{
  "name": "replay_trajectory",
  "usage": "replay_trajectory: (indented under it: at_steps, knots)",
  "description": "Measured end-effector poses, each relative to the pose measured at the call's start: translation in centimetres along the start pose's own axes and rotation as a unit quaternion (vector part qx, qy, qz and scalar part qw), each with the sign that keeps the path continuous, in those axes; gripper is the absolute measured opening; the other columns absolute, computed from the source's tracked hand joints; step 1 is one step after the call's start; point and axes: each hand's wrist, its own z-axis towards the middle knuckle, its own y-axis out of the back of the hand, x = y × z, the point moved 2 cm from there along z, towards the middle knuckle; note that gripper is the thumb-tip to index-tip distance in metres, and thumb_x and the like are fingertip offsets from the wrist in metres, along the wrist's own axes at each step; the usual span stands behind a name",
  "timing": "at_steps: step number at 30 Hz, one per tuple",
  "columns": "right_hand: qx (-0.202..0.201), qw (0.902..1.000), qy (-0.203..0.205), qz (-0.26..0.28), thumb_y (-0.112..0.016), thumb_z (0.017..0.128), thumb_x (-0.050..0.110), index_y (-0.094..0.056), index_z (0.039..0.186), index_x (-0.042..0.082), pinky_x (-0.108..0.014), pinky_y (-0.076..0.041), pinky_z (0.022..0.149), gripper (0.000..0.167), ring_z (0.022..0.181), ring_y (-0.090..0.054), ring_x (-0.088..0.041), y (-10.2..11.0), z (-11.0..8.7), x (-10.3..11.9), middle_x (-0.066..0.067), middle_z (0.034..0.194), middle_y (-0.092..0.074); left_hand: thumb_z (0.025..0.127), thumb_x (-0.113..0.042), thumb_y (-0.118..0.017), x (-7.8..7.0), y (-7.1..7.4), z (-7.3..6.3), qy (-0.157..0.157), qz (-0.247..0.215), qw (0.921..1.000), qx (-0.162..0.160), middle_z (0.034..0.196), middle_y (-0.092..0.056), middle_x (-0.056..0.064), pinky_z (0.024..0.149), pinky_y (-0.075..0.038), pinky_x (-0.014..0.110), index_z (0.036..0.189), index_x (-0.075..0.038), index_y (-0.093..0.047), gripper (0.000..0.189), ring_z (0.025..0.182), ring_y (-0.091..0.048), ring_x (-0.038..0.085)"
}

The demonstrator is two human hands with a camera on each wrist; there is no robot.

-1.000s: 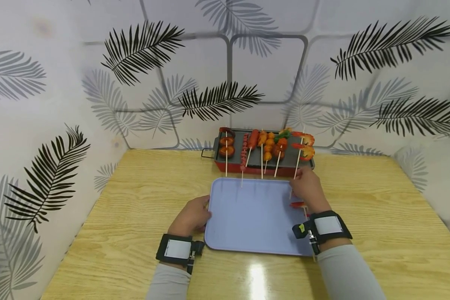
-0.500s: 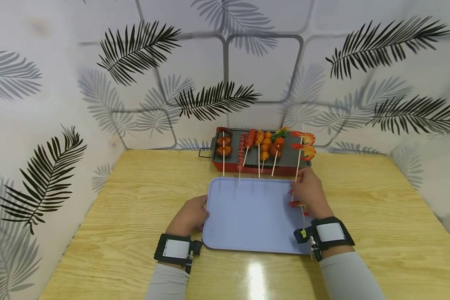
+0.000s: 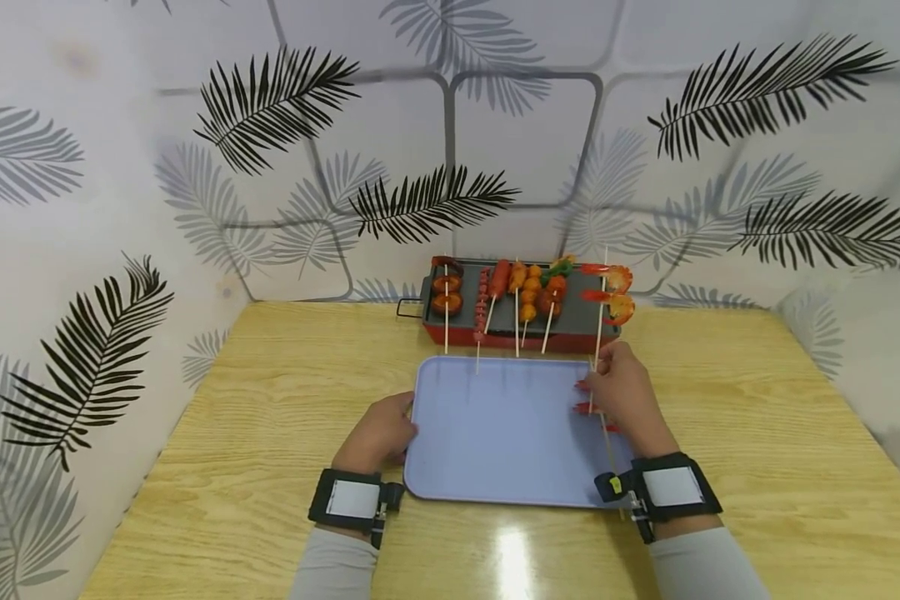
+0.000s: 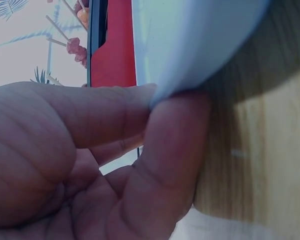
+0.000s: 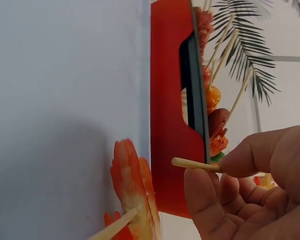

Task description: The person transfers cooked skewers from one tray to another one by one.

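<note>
My left hand (image 3: 378, 432) pinches the left edge of a pale blue tray (image 3: 487, 437) between thumb and finger, as the left wrist view also shows. With thumb and fingertips, my right hand (image 3: 628, 393) pinches the bare lower end of a shrimp skewer's stick (image 5: 197, 165). The orange-red shrimp (image 3: 617, 308) on that skewer are over the right end of a red and dark grey toy grill (image 3: 461, 336). A second shrimp skewer (image 5: 126, 172) lies on the tray's right side, partly hidden under my right hand in the head view.
Several other skewers rest across the grill, including round brown slices (image 3: 446, 304), a sausage (image 3: 499, 279) and orange balls (image 3: 528, 311). Their sticks stick out over the front edge. A wire handle (image 3: 407, 307) juts from the grill's left end. A leaf-patterned wall stands behind the wooden table (image 3: 285, 400).
My right hand has shifted slightly right and back toward me, still holding the stick. My left hand stays on the tray edge. The head view has drifted a little.
</note>
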Motion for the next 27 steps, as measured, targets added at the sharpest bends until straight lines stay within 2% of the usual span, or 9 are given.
replay_trajectory:
  at_steps: [8,15,21,27]
  knots:
    - [-0.011,0.9998,0.018,0.001,-0.055,0.091,0.003,-0.042,0.114,-0.006,-0.032,-0.045,0.054,0.027,0.075,-0.054,-0.026,0.3,-1.0,0.0,-0.014,0.091,-0.047,0.093,0.003,-0.052,-0.4,-0.1,-0.1,0.004,-0.016,0.9999,-0.002,0.109,-0.066,0.015,0.054,-0.052,0.030,0.148,-0.004,-0.046,0.055,0.064,-0.062,0.018]
    - [-0.004,0.9995,0.031,-0.001,-0.053,0.092,0.003,-0.041,0.111,-0.006,-0.032,-0.046,0.050,0.024,0.060,-0.055,-0.021,0.7,-2.4,-0.3,-0.015,0.088,-0.048,0.094,0.002,-0.052,-0.6,-0.3,-0.2,0.006,-0.009,0.9999,-0.004,0.125,-0.062,0.019,0.056,-0.052,0.030,0.149,-0.001,-0.043,0.056,0.069,-0.063,0.019]
    - [0.000,0.9997,0.019,-0.013,-0.057,0.092,0.004,-0.041,0.110,-0.005,-0.033,-0.044,0.055,0.026,0.065,-0.053,-0.024,0.9,-3.0,-0.4,-0.014,0.087,-0.049,0.094,0.002,-0.053,-0.6,-0.1,-0.1,0.001,0.004,1.0000,-0.004,0.129,-0.060,0.021,0.055,-0.053,0.030,0.148,0.001,-0.042,0.056,0.070,-0.063,0.020]
    - [0.006,0.9997,0.008,-0.022,-0.058,0.093,0.005,-0.041,0.112,-0.006,-0.033,-0.044,0.056,0.028,0.067,-0.051,-0.025,0.9,-3.6,-0.5,-0.014,0.085,-0.048,0.096,0.001,-0.053,-0.6,-0.2,-0.2,0.016,0.004,0.9999,0.001,0.134,-0.056,0.022,0.054,-0.053,0.030,0.150,0.000,-0.041,0.056,0.070,-0.063,0.020]
